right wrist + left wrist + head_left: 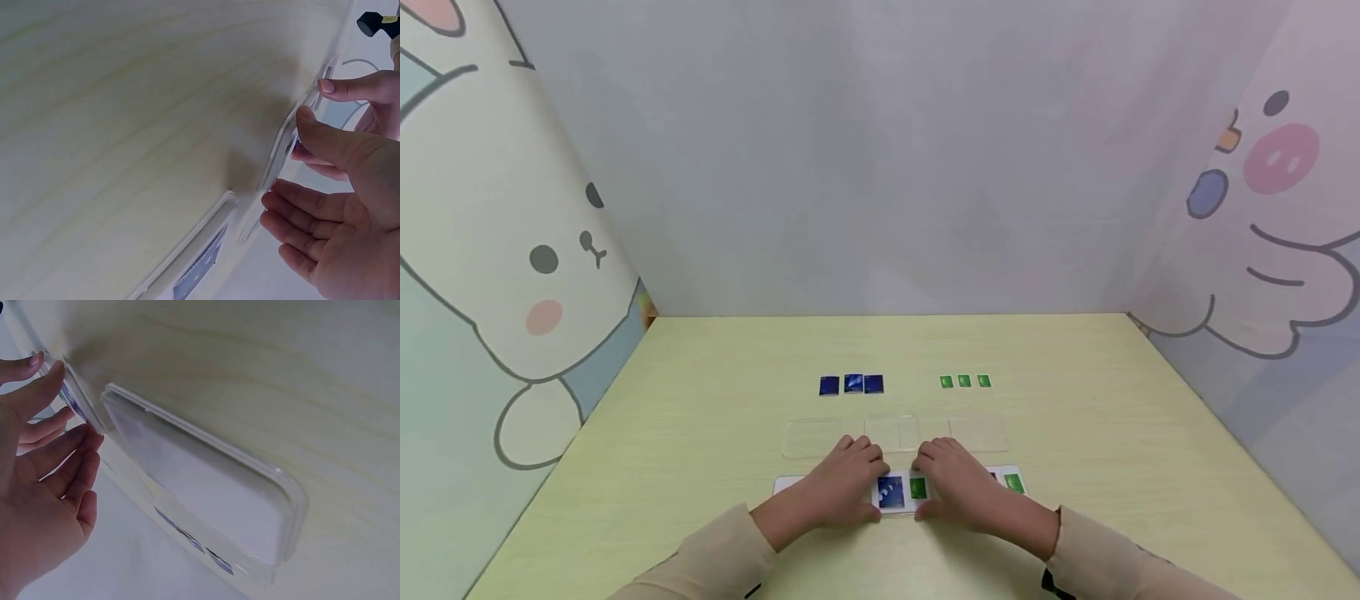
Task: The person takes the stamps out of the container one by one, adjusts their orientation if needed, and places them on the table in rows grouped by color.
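Observation:
A flat white panel with transparent edges (898,510), bearing a blue picture (891,492) and a green picture (918,488), lies at the near middle of the table between both hands. My left hand (844,485) pinches its left end, thumb at the near edge and fingers at the far edge. The right hand (958,487) grips the right end the same way. In the left wrist view, a similar white panel (206,487) with rounded corners lies beside the left hand. Another panel (181,275) appears near the right hand in its wrist view, partly cut off.
Several thin transparent plastic pieces (812,438) lie in a row beyond the hands. Farther back are three dark blue squares (853,383) and three small green squares (964,381). A grey backdrop (887,167) and printed cartoon side panels enclose the pale wooden table (715,400).

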Demonstrator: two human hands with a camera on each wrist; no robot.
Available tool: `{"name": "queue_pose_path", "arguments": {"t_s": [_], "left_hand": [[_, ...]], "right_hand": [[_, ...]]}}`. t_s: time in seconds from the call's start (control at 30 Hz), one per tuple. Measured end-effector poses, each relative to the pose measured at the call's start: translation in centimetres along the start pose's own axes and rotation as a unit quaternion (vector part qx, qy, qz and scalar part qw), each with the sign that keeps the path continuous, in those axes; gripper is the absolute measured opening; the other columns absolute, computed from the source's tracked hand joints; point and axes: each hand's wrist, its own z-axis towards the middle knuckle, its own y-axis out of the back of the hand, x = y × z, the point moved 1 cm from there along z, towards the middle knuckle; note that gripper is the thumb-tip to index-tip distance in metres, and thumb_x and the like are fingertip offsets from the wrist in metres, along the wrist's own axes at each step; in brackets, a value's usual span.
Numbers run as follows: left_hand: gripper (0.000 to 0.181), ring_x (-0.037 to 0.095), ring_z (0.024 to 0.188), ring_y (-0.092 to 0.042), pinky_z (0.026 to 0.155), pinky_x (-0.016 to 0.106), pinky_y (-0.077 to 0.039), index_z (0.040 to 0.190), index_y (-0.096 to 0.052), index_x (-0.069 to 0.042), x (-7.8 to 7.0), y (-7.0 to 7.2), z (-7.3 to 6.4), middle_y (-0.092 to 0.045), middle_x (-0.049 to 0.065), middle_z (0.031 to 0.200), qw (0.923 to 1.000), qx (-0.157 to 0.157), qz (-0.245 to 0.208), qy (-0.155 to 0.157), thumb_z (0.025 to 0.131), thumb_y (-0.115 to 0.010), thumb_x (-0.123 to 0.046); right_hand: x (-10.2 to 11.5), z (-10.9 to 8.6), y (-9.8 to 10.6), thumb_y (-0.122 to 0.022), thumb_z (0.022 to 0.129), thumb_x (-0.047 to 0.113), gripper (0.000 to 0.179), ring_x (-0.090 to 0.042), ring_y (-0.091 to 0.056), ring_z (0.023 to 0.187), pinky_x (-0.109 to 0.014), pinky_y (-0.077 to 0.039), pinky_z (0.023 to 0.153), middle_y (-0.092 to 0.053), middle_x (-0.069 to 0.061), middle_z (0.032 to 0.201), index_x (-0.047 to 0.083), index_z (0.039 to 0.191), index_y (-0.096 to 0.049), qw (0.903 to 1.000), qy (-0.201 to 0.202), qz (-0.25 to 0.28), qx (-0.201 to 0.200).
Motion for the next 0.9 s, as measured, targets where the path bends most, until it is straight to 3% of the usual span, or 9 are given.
{"name": "queue_pose_path", "arguments": {"t_s": [0.9], "left_hand": [[0.052,0.010,0.091,-0.046,0.087,0.030,-0.035,0.113,-0.068,-0.015,-0.08,0.74,0.40,-0.064,-0.005,0.101,0.9987,0.005,-0.042,0.030,0.071,-0.082,-0.042]], "right_hand": [[0.34,0.52,0.11,-0.082,0.069,0.049,0.054,-0.013,-0.051,0.091,-0.035,-0.042,0.094,-0.068,0.003,0.098,0.013,0.106,-0.069,0.9998,-0.008,-0.018,0.007]]}}
